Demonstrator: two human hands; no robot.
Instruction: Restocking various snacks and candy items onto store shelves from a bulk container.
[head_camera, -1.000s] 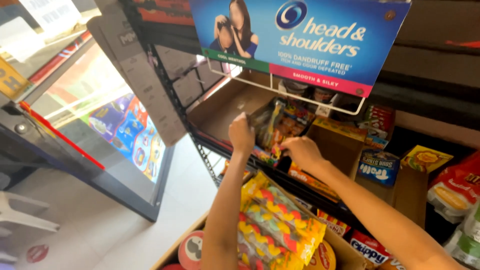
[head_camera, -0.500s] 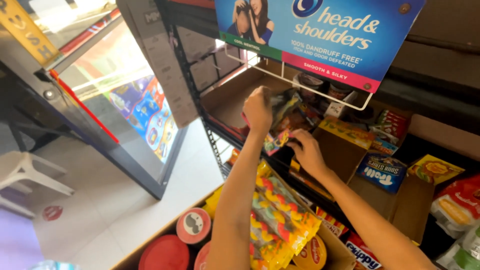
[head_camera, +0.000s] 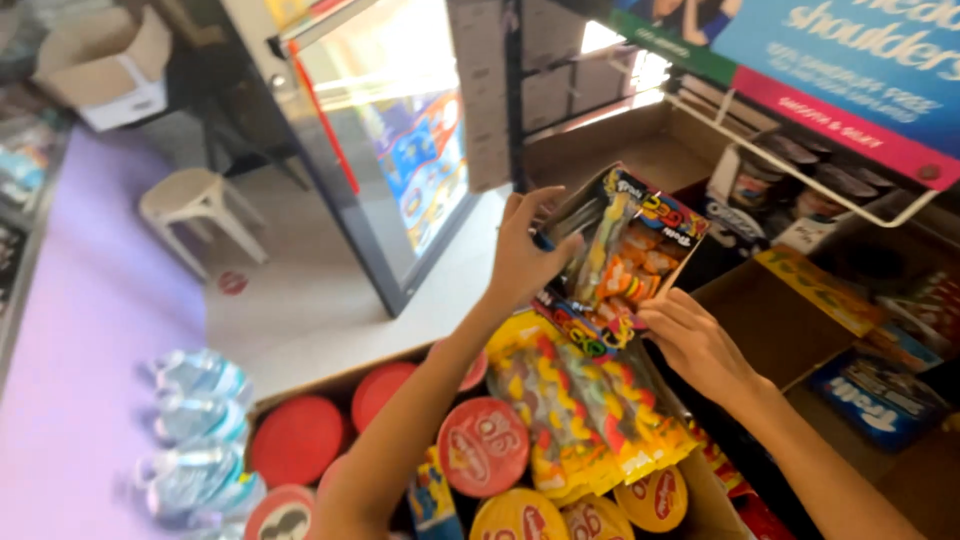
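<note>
While a second ago both of my hands were reaching into the brown cardboard box on the black wire shelf, they now hold a clear, glossy packet of colourful gummy sweets (head_camera: 625, 262) lifted clear of that box and tilted up in front of me. My left hand (head_camera: 525, 255) is closed round the packet's upper left edge, thumb on the front; my right hand (head_camera: 695, 345) pinches its lower right corner with curled fingers. So the packet has come out of the shelf box (head_camera: 640, 150) and hangs in the air between the shelf and the open carton of stock near me. Just below it lie yellow packets of red, green and yellow gummy sweets (head_camera: 590, 415), touching a cluster of round tubs with red lids (head_camera: 300, 440). Far right, a white wire rack (head_camera: 800, 170) under the blue sign holds dark cups. Wrapped water bottles (head_camera: 195, 430) sit at near left.
</note>
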